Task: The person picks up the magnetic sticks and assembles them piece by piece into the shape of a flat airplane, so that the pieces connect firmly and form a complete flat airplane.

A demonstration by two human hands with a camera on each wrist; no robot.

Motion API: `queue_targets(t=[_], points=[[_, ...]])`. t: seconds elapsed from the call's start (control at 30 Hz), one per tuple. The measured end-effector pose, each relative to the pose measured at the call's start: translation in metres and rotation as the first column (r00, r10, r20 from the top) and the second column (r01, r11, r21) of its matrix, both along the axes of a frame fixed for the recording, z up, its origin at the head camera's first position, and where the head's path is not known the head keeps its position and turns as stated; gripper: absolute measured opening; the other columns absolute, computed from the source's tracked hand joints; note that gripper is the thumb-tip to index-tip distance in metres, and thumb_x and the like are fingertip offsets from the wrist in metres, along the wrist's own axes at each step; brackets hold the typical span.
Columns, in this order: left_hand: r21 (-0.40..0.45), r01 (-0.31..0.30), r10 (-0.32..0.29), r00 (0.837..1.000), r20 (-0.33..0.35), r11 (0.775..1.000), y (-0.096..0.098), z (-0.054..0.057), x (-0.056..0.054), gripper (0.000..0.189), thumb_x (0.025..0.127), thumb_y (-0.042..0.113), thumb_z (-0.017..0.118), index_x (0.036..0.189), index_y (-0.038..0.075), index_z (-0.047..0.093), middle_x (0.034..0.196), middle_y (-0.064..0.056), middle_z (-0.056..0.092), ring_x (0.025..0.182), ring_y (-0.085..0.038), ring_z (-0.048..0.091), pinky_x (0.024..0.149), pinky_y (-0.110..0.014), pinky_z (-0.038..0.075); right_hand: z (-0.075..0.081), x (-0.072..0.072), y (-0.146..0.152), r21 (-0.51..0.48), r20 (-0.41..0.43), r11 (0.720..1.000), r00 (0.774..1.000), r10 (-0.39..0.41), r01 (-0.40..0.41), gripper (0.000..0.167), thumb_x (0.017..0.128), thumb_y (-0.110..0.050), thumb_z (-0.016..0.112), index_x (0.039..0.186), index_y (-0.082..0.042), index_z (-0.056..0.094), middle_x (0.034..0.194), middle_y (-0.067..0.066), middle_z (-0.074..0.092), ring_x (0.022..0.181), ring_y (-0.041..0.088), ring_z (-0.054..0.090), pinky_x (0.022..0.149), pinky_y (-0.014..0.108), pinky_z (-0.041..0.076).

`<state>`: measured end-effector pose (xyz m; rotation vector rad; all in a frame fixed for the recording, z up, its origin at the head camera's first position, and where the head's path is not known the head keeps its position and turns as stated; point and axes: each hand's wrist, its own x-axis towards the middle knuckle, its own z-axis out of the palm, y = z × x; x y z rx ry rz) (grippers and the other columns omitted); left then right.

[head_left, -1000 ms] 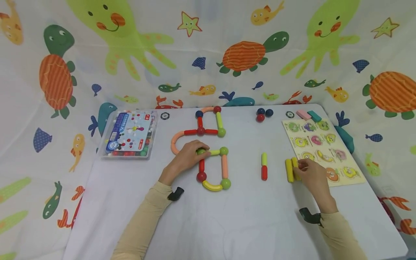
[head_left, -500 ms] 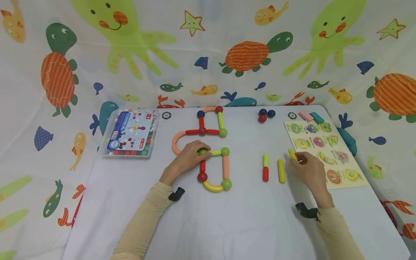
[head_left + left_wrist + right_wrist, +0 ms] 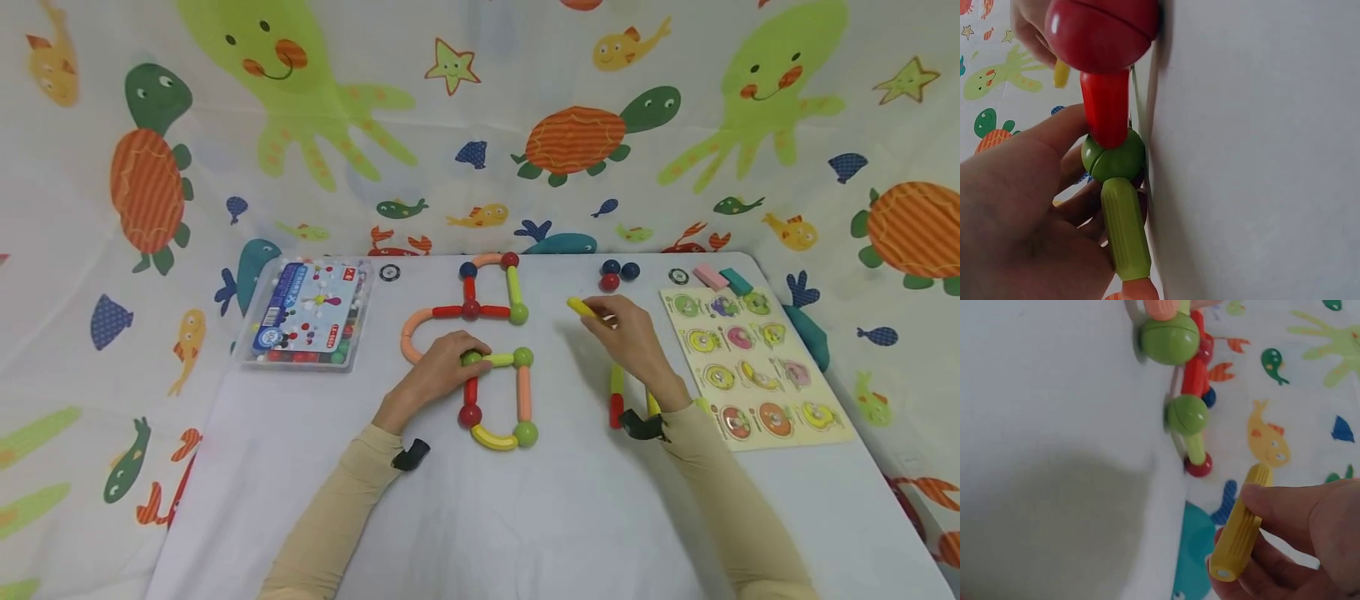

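Observation:
My left hand [image 3: 442,367] pinches a green magnetic ball [image 3: 1113,156] between thumb and fingers, at the upper left corner of a closed loop. That loop continues through a red stick [image 3: 471,390], a red ball [image 3: 470,416], a curved yellow stick [image 3: 495,439] and a peach stick [image 3: 524,393]. Behind it lies a second figure of sticks and balls, with a red ball [image 3: 470,309] at its centre and a curved peach stick [image 3: 411,335] at its left. My right hand [image 3: 630,337] pinches a straight yellow magnetic stick [image 3: 1241,528], raised over the table right of both figures.
A clear box [image 3: 350,333] of magnetic pieces stands at the left. At the right lies a fruit puzzle board [image 3: 701,321], with pink [image 3: 709,277] and teal blocks [image 3: 737,282] behind it. Several loose balls [image 3: 610,282] sit at the back. A joined green-and-red stick [image 3: 616,408] lies beside my right wrist.
My right hand has picked up one of two yellow sticks by the puzzle board and carried it left and back. The other yellow stick shifted left, then stayed. My left hand stays on the green ball.

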<state>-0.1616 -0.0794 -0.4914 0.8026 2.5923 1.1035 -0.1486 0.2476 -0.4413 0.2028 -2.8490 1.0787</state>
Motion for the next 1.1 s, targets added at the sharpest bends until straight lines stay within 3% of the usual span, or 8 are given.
queue_targets(t=[0.17, 0.33, 0.67, 1.1], points=[[0.003, -0.005, 0.005, 1.000, -0.011, 1.000, 0.001, -0.002, 0.000, 0.028, 0.094, 0.026, 0.074, 0.119, 0.012, 0.074, 0.113, -0.002, 0.069, 0.104, -0.017, 0.061, 0.098, -0.035, 0.053, -0.013, -0.020, -0.023, 0.041, 0.030, 0.995, 0.995, 0.095, -0.096, 0.030, 0.097, -0.011, 0.068, 0.126, -0.002, 0.068, 0.116, 0.016, 0.068, 0.103, 0.028, 0.064, 0.092, 0.046, 0.055], [0.008, -0.006, 0.006, 1.000, -0.017, 1.000, 0.002, -0.002, 0.000, 0.027, 0.094, 0.025, 0.074, 0.117, 0.012, 0.075, 0.112, -0.003, 0.068, 0.102, -0.017, 0.061, 0.097, -0.035, 0.053, -0.023, -0.030, -0.035, 0.099, 0.082, 0.984, 0.987, 0.140, -0.148, 0.029, 0.097, -0.008, 0.067, 0.125, -0.001, 0.069, 0.117, 0.017, 0.068, 0.105, 0.029, 0.065, 0.097, 0.046, 0.054], [-0.003, -0.004, 0.004, 1.000, -0.004, 1.000, 0.002, 0.000, 0.000, 0.026, 0.094, 0.025, 0.074, 0.117, 0.012, 0.075, 0.111, -0.003, 0.068, 0.102, -0.017, 0.060, 0.096, -0.035, 0.053, -0.034, -0.035, -0.040, 0.139, 0.106, 0.978, 0.984, 0.142, -0.156, 0.029, 0.096, -0.008, 0.069, 0.124, 0.000, 0.069, 0.117, 0.017, 0.069, 0.106, 0.030, 0.065, 0.098, 0.047, 0.053], [-0.005, -0.001, 0.000, 1.000, -0.004, 1.000, 0.001, -0.001, 0.000, 0.026, 0.094, 0.025, 0.074, 0.117, 0.012, 0.075, 0.111, -0.003, 0.068, 0.102, -0.017, 0.060, 0.097, -0.035, 0.052, -0.035, -0.035, -0.044, 0.127, 0.131, 0.979, 0.981, 0.143, -0.160, 0.031, 0.097, -0.009, 0.067, 0.127, 0.001, 0.067, 0.120, 0.019, 0.068, 0.110, 0.031, 0.064, 0.100, 0.047, 0.052]])
